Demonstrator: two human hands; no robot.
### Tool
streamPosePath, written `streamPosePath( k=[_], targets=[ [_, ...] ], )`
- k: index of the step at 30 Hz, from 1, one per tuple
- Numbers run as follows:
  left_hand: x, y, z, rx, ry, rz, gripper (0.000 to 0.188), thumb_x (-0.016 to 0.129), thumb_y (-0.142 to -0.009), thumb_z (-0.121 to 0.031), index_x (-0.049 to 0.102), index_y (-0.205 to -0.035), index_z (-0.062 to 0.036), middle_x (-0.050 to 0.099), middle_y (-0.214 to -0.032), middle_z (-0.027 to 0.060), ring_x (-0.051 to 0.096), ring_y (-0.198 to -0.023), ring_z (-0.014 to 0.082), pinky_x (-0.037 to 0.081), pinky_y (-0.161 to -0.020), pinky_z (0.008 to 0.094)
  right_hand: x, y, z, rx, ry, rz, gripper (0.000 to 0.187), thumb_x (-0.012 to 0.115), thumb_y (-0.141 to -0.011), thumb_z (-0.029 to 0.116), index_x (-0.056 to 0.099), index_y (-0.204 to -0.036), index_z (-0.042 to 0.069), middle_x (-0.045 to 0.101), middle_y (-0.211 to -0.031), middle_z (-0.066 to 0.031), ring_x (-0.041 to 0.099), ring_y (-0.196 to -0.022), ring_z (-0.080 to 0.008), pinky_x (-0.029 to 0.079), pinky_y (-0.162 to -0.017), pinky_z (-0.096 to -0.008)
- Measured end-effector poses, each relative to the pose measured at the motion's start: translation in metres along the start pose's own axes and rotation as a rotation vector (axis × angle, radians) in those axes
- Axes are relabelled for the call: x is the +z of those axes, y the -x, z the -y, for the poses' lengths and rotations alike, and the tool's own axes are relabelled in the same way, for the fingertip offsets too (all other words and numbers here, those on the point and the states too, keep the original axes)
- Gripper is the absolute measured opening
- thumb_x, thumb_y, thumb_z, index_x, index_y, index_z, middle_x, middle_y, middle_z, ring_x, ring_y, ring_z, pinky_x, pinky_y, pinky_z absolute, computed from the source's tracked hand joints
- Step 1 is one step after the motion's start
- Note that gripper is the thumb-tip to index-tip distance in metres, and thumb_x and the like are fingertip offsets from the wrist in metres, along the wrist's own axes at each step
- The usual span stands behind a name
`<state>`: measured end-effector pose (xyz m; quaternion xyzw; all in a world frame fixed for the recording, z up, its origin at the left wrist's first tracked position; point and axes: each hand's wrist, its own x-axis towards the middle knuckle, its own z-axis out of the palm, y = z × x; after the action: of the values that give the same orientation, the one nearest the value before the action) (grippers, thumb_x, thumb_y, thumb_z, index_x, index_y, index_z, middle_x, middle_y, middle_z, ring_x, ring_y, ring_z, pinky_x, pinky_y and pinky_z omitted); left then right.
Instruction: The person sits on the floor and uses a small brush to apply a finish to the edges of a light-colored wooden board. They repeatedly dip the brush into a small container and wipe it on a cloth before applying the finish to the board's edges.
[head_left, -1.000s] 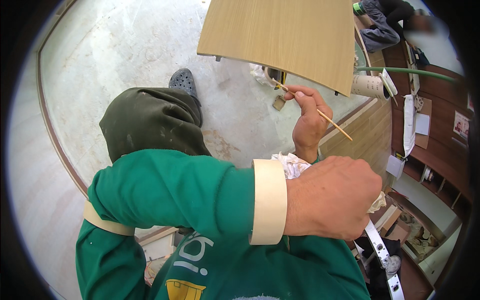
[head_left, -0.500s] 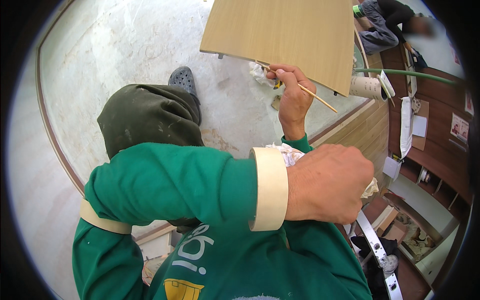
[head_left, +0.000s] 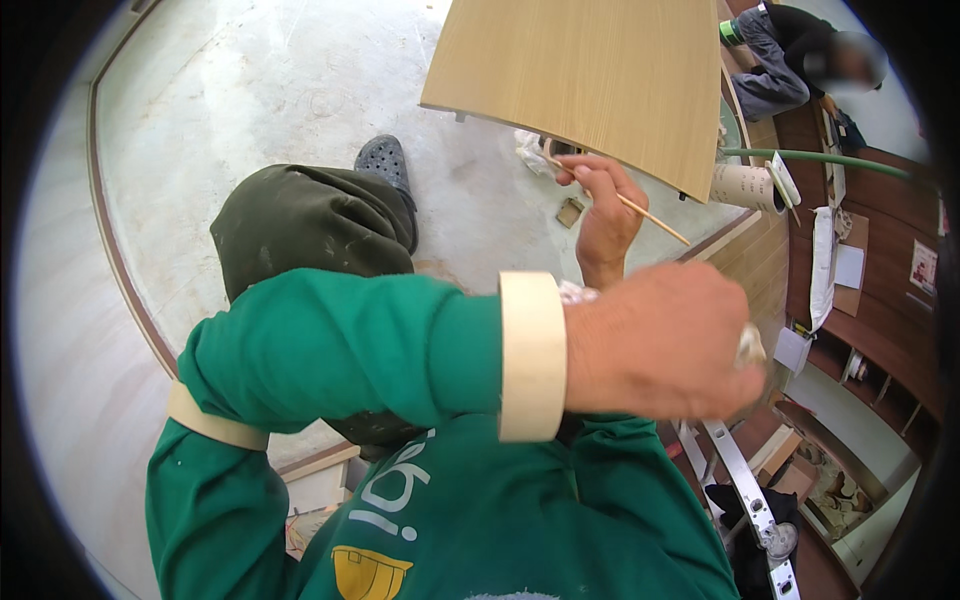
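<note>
My left arm crosses in front of my chest, and my left hand [head_left: 655,340] is closed around a crumpled whitish wad [head_left: 750,345], perhaps tissue or rag. A wide cream tape roll [head_left: 532,355] circles that wrist; a second tape roll [head_left: 215,418] sits on the upper arm. Beyond it, my right hand [head_left: 610,215] pinches a thin wooden stick [head_left: 655,222] between thumb and fingers, held slantwise by the edge of a wood-grain board [head_left: 575,70]. More crumpled white-and-pink material [head_left: 577,292] shows partly behind my left wrist.
A person [head_left: 790,55] crouches at the far right. On the right are a cardboard tube [head_left: 742,188], a green hose [head_left: 830,156], brown shelving [head_left: 885,250] and a metal bar with holes [head_left: 745,480]. White crumpled paper [head_left: 530,152] and a small brownish block [head_left: 570,212] lie on the floor.
My left fist has shifted slightly up and to the right, its wad still in it. The right hand keeps the stick, a little lower and farther right with the whole scene.
</note>
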<state>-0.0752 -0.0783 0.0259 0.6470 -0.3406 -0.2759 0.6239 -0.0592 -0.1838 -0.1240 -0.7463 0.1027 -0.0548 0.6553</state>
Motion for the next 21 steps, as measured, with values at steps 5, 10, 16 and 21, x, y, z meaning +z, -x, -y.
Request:
streamPosePath(
  k=[5, 10, 16, 21],
  targets=[
    [-0.018, 0.005, 0.059, 0.452, -0.641, -0.458, 0.028, 0.062, -0.089, -0.024, 0.063, -0.092, 0.0045, 0.065, -0.087, 0.0258, 0.063, -0.071, 0.0374, 0.053, -0.066, 0.0462, -0.054, 0.041, -0.02, 0.058, -0.006, -0.045, 0.023, 0.058, -0.087, 0.005, 0.075, -0.096, -0.008, 0.074, -0.084, -0.0114, 0.067, -0.08, -0.0185, 0.051, -0.082, -0.0279],
    [-0.013, 0.029, 0.105, -0.371, 0.074, -0.58, 0.026, 0.064, -0.094, -0.02, 0.065, -0.09, 0.0047, 0.063, -0.075, 0.0153, 0.063, -0.062, 0.0215, 0.052, -0.058, 0.0375, -0.107, 0.081, -0.027, 0.145, -0.08, -0.199, 0.023, 0.058, -0.089, 0.005, 0.074, -0.097, -0.009, 0.074, -0.085, -0.0124, 0.071, -0.08, -0.0199, 0.056, -0.085, -0.0307],
    [-0.004, 0.056, 0.194, -0.442, 0.592, -1.053, 0.025, 0.069, -0.098, -0.021, 0.065, -0.093, 0.0037, 0.065, -0.076, 0.0115, 0.063, -0.056, 0.0221, 0.052, -0.052, 0.0361, -0.117, 0.111, -0.025, 0.184, -0.165, -0.233, 0.023, 0.056, -0.092, 0.004, 0.071, -0.1, -0.011, 0.073, -0.092, -0.0162, 0.073, -0.082, -0.0222, 0.06, -0.084, -0.0316],
    [-0.018, 0.044, 0.214, -0.481, 0.637, -1.193, 0.024, 0.068, -0.098, -0.019, 0.065, -0.105, 0.004, 0.067, -0.09, 0.0126, 0.068, -0.073, 0.0249, 0.056, -0.062, 0.0427, -0.134, 0.138, -0.024, 0.169, -0.193, -0.282, 0.023, 0.055, -0.093, 0.004, 0.07, -0.102, -0.011, 0.073, -0.092, -0.0159, 0.074, -0.083, -0.0234, 0.06, -0.085, -0.0316]
  ],
)
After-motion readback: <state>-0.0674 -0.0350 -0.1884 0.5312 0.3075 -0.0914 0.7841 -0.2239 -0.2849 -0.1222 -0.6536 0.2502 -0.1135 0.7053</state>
